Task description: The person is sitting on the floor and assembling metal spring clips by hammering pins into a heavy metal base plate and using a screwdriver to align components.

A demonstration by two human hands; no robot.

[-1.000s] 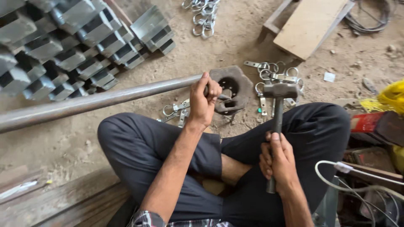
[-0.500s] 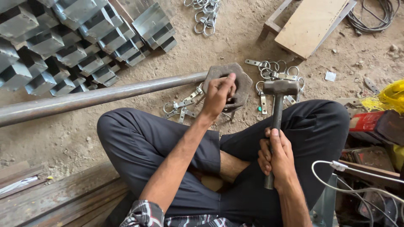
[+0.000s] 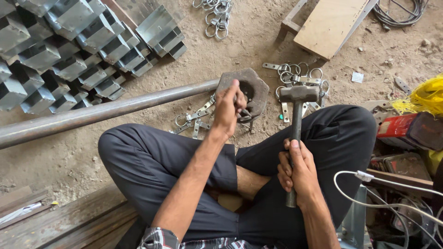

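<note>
I sit cross-legged on a dirt floor. My left hand (image 3: 229,108) reaches forward and pinches a small metal clip (image 3: 246,113) against the near edge of a heavy, rusty iron block (image 3: 255,87) with a round hole in it. My right hand (image 3: 297,173) is wrapped around the lower handle of a steel hammer. Its head (image 3: 299,93) hangs just right of the block, above my right knee and apart from the block. A long steel pipe (image 3: 92,113) runs from the left edge up to the block.
Loose metal ring clips lie left of the block (image 3: 191,121), behind the hammer (image 3: 300,74) and further back (image 3: 217,16). Stacked folded sheet-metal brackets (image 3: 69,50) fill the far left. A wooden board (image 3: 330,25), a white cable (image 3: 369,177), a red box (image 3: 397,129) and a yellow bag (image 3: 427,97) crowd the right.
My left hand has moved right from the pipe's end onto the iron block, where it now pinches a small clip. The hammer stays upright in my right hand.
</note>
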